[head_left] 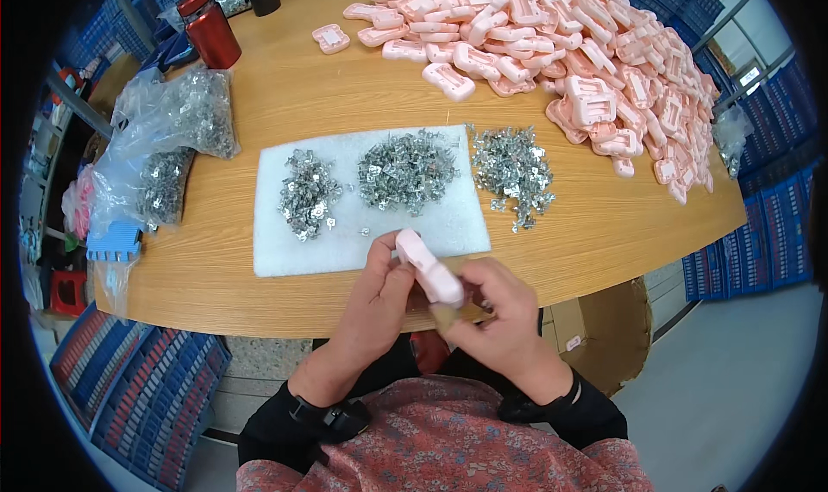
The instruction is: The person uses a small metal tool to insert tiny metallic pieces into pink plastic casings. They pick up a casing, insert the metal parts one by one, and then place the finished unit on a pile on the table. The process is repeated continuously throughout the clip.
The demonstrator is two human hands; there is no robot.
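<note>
**Pink housing gripped at the table's near edge**

We find the left hand (379, 289) and right hand (500, 315) both closed on one pink plastic housing (429, 268), raised off the wooden table (259, 87) for access. Metal clips (405, 171) lie sorted on white foam pad (345, 233) beyond; pink housings (561, 43) heap at the far right corner.
</note>
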